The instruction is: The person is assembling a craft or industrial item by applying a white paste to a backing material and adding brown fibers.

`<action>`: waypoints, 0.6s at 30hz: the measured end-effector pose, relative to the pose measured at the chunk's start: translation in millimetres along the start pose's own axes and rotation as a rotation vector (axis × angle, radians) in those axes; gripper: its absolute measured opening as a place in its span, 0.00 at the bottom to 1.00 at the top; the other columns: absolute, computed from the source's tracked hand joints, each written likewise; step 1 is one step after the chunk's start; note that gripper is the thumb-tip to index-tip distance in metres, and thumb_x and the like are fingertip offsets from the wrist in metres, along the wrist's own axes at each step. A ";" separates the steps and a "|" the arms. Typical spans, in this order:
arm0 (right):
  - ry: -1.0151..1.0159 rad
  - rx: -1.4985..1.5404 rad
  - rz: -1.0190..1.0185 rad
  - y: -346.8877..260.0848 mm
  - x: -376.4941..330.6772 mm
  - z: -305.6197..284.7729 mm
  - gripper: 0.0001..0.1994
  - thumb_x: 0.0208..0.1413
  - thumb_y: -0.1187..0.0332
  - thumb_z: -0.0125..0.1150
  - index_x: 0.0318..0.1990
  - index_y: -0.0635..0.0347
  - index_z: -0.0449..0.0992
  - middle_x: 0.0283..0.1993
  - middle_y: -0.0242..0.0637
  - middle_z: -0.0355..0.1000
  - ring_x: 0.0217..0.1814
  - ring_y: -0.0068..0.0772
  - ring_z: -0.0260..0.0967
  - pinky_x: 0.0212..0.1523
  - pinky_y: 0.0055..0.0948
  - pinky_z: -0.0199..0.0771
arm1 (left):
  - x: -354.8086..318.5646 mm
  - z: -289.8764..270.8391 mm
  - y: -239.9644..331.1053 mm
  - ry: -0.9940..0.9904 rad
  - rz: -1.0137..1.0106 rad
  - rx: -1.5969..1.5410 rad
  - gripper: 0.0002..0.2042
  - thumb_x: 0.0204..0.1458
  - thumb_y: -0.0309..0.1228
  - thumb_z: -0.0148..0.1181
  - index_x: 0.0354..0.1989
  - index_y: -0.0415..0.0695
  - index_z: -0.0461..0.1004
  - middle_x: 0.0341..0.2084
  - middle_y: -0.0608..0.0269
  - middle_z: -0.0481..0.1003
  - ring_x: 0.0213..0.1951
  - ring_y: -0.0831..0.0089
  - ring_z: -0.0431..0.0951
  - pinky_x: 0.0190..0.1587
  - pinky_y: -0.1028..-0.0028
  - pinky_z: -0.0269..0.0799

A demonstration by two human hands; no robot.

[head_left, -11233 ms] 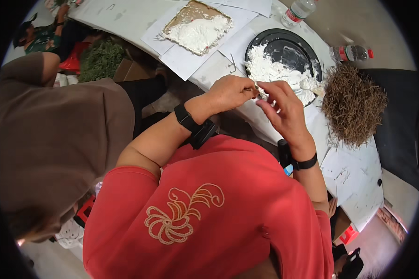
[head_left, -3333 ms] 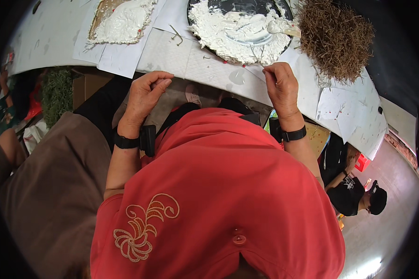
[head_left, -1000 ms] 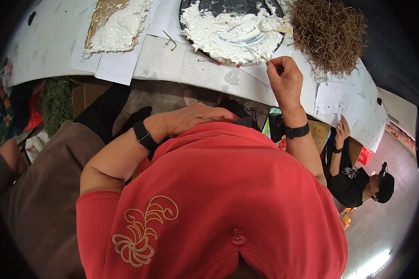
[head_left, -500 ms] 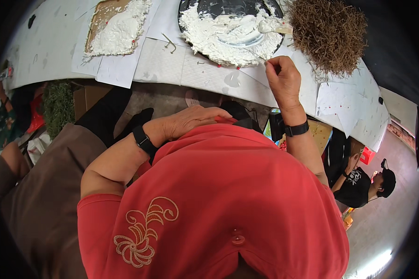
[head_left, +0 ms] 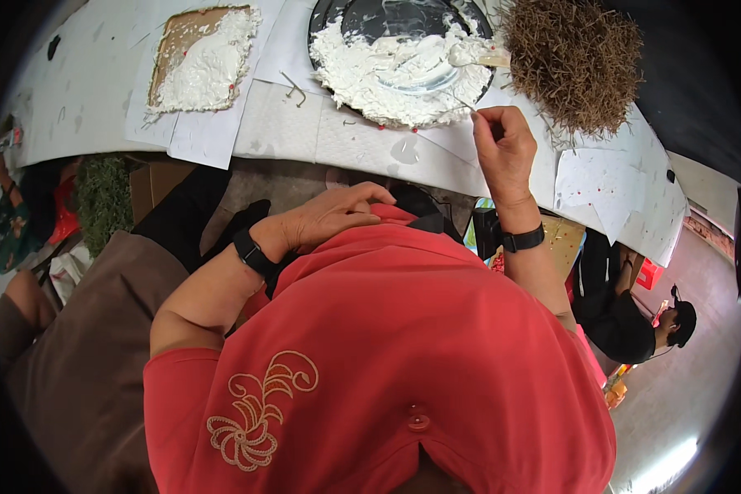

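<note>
My right hand (head_left: 506,148): thumb and forefinger clamped on twig (head_left: 463,102), tip at white paste (head_left: 350,76), near right on black plate (head_left: 372,23). Left hand (head_left: 325,218): fingers slightly apart, against red shirt (head_left: 346,329). Step, apparently: coating twig; next calls for steady pinch.

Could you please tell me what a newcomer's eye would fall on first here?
Probably the red shirt, filling the lower middle. Above it, the black round tray is smeared with white paste, with a heap of brown twigs to its right. Near the tray's lower right edge, the right hand pinches a thin stem.
</note>
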State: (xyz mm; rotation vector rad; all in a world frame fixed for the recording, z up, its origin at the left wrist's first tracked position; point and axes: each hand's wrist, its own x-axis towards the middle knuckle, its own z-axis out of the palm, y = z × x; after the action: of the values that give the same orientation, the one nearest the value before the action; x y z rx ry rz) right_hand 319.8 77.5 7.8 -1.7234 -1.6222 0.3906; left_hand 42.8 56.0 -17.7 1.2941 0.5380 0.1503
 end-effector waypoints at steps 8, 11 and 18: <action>0.150 0.130 0.031 24.0 0.9 -9.6 0.03 0.51 0.75 0.63 0.32 0.61 0.75 0.27 0.29 0.68 0.26 0.17 0.63 0.27 0.19 0.65 | -28.8 -31.8 -13.3 0.248 -0.266 -0.045 0.16 0.56 0.31 0.55 0.52 0.42 0.69 0.24 0.74 0.66 0.30 0.84 0.65 0.35 0.83 0.61; 0.300 0.193 0.065 60.0 2.3 -31.2 0.03 0.51 0.74 0.63 0.32 0.60 0.76 0.26 0.28 0.68 0.25 0.16 0.62 0.24 0.19 0.63 | -34.6 -45.9 -29.9 0.245 -0.273 -0.054 0.16 0.57 0.32 0.55 0.52 0.41 0.69 0.25 0.73 0.67 0.32 0.83 0.66 0.38 0.82 0.62; 0.834 0.294 0.681 234.6 -26.8 -143.1 0.04 0.52 0.68 0.63 0.34 0.55 0.77 0.21 0.25 0.67 0.16 0.17 0.56 0.16 0.20 0.57 | -53.6 -38.2 -29.2 0.524 -0.373 -0.084 0.14 0.58 0.30 0.53 0.51 0.40 0.70 0.26 0.72 0.69 0.32 0.82 0.67 0.39 0.81 0.64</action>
State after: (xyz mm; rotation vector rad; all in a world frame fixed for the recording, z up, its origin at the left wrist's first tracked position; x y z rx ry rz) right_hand 582.1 23.3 -59.0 -1.8089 -0.3549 0.1598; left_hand -26.7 59.6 -35.9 1.0473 1.1972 0.1993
